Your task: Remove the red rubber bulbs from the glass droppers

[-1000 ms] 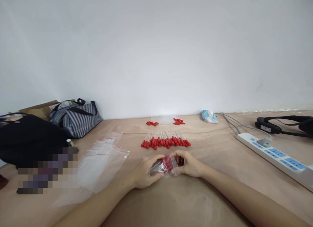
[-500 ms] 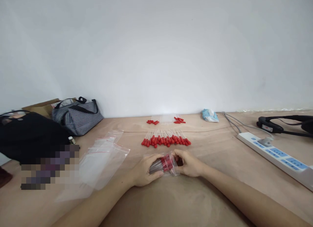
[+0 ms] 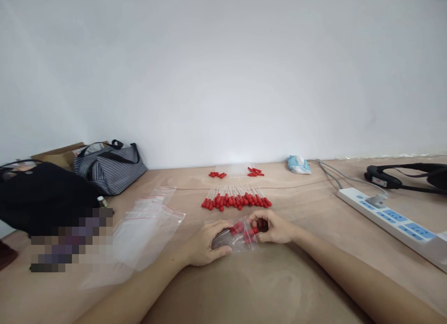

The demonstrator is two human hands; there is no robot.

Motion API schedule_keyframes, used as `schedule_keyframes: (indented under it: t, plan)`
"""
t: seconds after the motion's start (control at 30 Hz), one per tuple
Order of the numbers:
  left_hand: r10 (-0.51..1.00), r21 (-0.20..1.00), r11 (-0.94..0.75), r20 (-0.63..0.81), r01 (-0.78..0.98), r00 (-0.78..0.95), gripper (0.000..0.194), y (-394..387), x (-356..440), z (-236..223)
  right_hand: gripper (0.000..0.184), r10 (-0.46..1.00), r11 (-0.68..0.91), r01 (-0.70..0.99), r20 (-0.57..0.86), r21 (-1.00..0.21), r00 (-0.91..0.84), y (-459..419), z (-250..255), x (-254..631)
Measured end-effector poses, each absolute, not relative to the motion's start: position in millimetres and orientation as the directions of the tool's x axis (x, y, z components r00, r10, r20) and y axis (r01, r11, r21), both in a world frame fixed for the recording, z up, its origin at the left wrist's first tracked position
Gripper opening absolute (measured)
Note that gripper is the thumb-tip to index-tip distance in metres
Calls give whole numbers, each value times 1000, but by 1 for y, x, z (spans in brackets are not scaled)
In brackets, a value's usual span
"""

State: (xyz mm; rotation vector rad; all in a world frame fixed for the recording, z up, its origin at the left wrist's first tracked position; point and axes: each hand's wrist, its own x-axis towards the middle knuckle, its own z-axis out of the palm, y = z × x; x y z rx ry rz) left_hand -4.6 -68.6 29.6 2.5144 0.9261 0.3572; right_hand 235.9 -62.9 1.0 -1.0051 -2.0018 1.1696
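Well, left hand (image 3: 206, 245) wrapped fingers round clear bag (image 3: 232, 241), maybe keeping it steady. Right hand (image 3: 274, 227) curled fingers by bag's red tips (image 3: 237, 228); couldn't tell what they pinched. Red-tipped sticks (image 3: 239, 200) lay beyond fingers, likely for easy reach.

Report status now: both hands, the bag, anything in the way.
Left hand gripping clear bag. Right hand at bag's other end, near red bulbs. Red-bulbed row just beyond, apparently not in the way.

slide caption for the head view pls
Left hand holds a clear plastic bag of red-bulbed droppers, right hand at its end, a row of more droppers beyond.
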Motion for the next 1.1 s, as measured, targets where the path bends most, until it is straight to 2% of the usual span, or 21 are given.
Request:
schedule_keyframes:
  t: [0.1, 0.2, 0.3, 0.47, 0.7, 0.77, 0.87, 0.97, 1.1]
  plan:
    - [668, 480, -678, 85, 557, 739, 47, -69, -4, 30, 26, 809, 458, 372, 206, -807, -550, -66, 3, 233]
    - [672, 486, -672, 84, 558, 736, 48, -68, -4, 30, 21, 800, 478, 374, 219, -794, -558, -65, 2, 234]
    - [671, 489, -665, 59, 564, 739, 48, -67, -6, 31, 20, 808, 408, 342, 160, -847, -567, -58, 1, 245]
    - [682, 479, -650, 24, 590, 731, 48, -65, -10, 31, 27, 840, 183, 217, 37, -959, -541, -46, 3, 265]
    - [690, 458, -642, -4, 615, 724, 49, -65, -10, 31, 21, 881, 68, 60, 32, -996, -472, -38, 17, 298]
    - [690, 456, -645, 1, 613, 724, 49, -66, -10, 31, 21, 924, 16, 5, 13, -1000, -383, -35, 17, 313]
    - [690, 446, -648, 3, 617, 724, 49, -66, -10, 32, 22, 990, -1, -155, 21, -988, -140, -28, 12, 329]
    - [696, 439, -644, -3, 627, 718, 49, -66, -10, 33, 23, 988, 114, -254, 84, -960, 127, -19, 4, 330]
    - [691, 450, -646, 4, 616, 722, 50, -64, -10, 31, 23, 942, 255, -264, 178, -930, 283, -9, -2, 324]
